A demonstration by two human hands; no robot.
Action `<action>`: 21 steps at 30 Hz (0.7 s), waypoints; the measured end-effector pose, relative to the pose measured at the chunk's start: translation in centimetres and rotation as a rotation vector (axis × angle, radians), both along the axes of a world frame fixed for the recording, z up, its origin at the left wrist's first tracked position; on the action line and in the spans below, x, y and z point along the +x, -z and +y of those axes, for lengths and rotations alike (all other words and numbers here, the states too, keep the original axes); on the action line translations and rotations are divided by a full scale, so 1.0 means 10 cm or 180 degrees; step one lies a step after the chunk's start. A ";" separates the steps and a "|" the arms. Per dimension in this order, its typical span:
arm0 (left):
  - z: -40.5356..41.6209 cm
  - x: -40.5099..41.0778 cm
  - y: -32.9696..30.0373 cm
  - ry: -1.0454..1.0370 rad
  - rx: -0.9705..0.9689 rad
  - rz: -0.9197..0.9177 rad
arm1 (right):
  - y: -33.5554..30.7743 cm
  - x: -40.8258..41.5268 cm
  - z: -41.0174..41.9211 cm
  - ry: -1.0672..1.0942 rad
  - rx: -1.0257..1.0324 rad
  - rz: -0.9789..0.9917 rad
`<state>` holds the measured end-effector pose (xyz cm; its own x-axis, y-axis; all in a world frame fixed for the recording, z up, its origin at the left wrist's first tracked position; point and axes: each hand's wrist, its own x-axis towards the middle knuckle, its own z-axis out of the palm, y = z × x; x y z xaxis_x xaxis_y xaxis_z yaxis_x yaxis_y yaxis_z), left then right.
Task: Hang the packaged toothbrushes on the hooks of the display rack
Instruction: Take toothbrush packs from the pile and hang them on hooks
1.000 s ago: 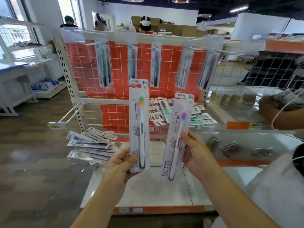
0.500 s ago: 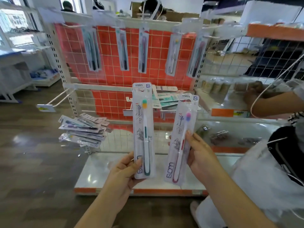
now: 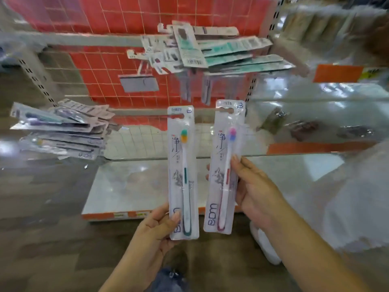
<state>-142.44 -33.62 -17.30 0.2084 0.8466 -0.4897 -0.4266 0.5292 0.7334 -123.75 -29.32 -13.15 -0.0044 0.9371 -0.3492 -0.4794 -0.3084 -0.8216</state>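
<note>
Two packaged toothbrushes are held upright before the display rack, unhung: the green one pinched by the left hand, the pink one gripped by the right hand. Stacks lie unhung; hanging is barely begun here.

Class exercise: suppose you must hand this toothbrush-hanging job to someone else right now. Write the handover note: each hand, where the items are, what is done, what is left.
Left hand: grips the lower end of the green-handled toothbrush pack, held upright.
Right hand: grips the middle of the pink-handled toothbrush pack, also upright.
Both packs are in front of the rack, on no hook.
More packs lie in a loose pile at the left and another pile higher up by the red grid panel.
Done: packs that seem already hung show below the upper pile; blurred.
Left: hang the two held packs, then the piles.
</note>
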 end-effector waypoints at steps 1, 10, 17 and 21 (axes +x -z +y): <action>0.12 0.02 0.22 0.0022 -0.0004 0.0019 | 0.26 -0.03 0.13 -0.0002 -0.0023 0.0005; 1.48 0.18 2.42 0.0012 0.0369 0.0435 | 2.47 0.07 1.31 0.0237 0.0186 -0.0042; 1.89 0.15 3.04 -0.0153 0.1214 0.0174 | 2.94 0.14 1.54 0.0136 0.0978 -0.0462; 1.98 0.07 2.84 -0.0205 0.1319 -0.0063 | 2.68 0.08 1.56 0.0138 0.1074 -0.0413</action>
